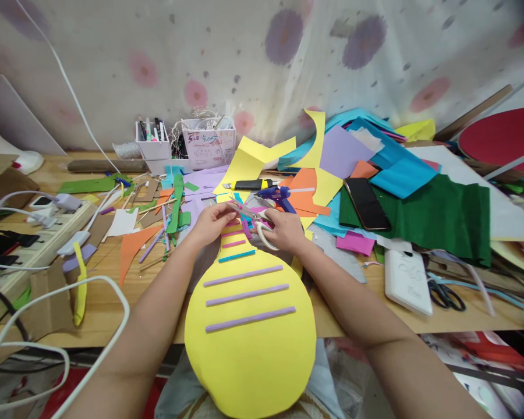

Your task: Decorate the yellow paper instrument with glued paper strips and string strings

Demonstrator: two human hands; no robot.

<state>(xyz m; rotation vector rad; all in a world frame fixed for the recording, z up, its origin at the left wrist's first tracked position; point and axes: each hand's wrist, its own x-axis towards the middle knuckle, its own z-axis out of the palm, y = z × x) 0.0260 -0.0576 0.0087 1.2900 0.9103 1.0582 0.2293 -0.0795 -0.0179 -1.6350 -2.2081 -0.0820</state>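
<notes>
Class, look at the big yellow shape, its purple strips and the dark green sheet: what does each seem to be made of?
Yellow shape: probably craft foam or card; matte, smooth, cleanly cut edge. Purple strips: likely foam; they look slightly raised. Green sheet: looks like felt; dull, fuzzy, softly creased.

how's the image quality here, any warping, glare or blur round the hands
Head view: the wide lens bows the table and the white cable at the picture's left, and the corners darken; light is soft and even, no strong glare on the yellow cutout; the left hand, right hand and scissors look fairly sharp, while the far right edge smears.
</notes>
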